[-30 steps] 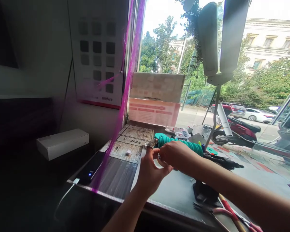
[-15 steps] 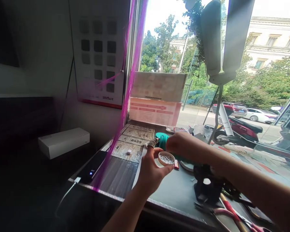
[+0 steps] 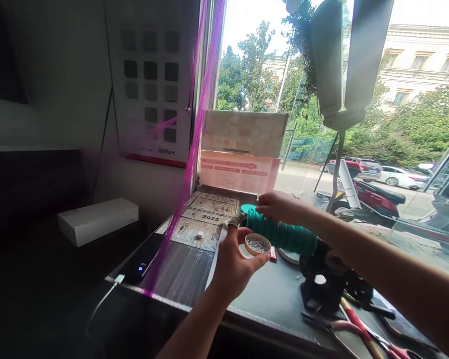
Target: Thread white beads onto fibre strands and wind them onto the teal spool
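My left hand (image 3: 237,264) is wrapped round a small round dish (image 3: 251,250) full of tiny pale pieces, and holds it level over the table. A band of tape-like wrapping (image 3: 236,219) covers one fingertip. Beyond the dish lies a teal ribbed cylinder (image 3: 284,234), its right end meeting a black device (image 3: 320,289). My right hand (image 3: 279,206) hovers over the cylinder's left part with its fingers drawn together. Whatever the fingertips may hold is too small to make out.
Pliers (image 3: 344,326) with red handles lie at the front right. A calendar sheet (image 3: 194,232) with a small white cube (image 3: 200,235) covers the table's left side. Purple strands (image 3: 183,199) hang down there. A white box (image 3: 99,219) stands farther left. A lamp-like stand (image 3: 336,169) rises behind.
My right hand has risen slightly and moved away from the dish, so more of the teal ribbed cylinder shows. My left hand and the dish have hardly moved.
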A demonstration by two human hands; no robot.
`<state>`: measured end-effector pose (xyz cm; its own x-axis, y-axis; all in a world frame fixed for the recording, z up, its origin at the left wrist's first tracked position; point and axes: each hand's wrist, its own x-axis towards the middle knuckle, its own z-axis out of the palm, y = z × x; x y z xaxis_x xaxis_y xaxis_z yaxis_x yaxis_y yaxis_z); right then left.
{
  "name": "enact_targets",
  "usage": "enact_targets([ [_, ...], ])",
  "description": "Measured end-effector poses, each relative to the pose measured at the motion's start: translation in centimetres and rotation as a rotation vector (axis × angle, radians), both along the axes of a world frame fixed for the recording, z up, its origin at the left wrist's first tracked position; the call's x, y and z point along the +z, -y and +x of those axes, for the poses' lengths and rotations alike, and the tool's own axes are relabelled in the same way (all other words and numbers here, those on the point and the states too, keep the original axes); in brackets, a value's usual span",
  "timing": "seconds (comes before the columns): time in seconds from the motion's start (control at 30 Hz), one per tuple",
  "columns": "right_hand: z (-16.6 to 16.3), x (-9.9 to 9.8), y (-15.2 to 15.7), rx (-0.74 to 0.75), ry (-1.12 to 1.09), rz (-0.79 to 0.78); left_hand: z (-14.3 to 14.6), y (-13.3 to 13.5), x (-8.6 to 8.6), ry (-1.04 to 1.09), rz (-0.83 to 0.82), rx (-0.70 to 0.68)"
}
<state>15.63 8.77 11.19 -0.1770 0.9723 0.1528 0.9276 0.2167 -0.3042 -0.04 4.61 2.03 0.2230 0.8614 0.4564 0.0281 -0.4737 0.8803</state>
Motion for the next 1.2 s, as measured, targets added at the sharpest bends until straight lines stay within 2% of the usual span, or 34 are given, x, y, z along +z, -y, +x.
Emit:
enact_targets([
  [0.57,-1.5,0.9,0.8,-0.102,0.203,0.071,0.2,0.0,0.1,-0.003,-0.015,0.003],
  [0.7,-2.2,1.7,2.3,-0.121,0.246,0.136,0.0,0.2,0.2,-0.014,-0.012,0.005],
  [0.77,-2.8,1.9,3.5,-0.074,0.285,0.154,-0.1,0.3,0.3,-0.022,-0.007,0.004],
  [0.87,-3.6,1.3,5.2,0.079,0.386,0.041,-0.3,0.5,0.3,-0.042,-0.002,0.012],
  [0.93,-4.2,0.6,5.9,0.120,0.440,-0.027,-0.3,0.7,0.4,-0.046,0.006,0.019],
  [1.07,-5.0,-0.4,6.1,0.039,0.498,-0.037,-0.1,0.9,0.5,-0.053,0.027,0.005],
  [1.2,-5.1,-0.4,6.0,0.012,0.501,-0.012,0.0,0.9,0.6,-0.058,0.032,0.000],
])
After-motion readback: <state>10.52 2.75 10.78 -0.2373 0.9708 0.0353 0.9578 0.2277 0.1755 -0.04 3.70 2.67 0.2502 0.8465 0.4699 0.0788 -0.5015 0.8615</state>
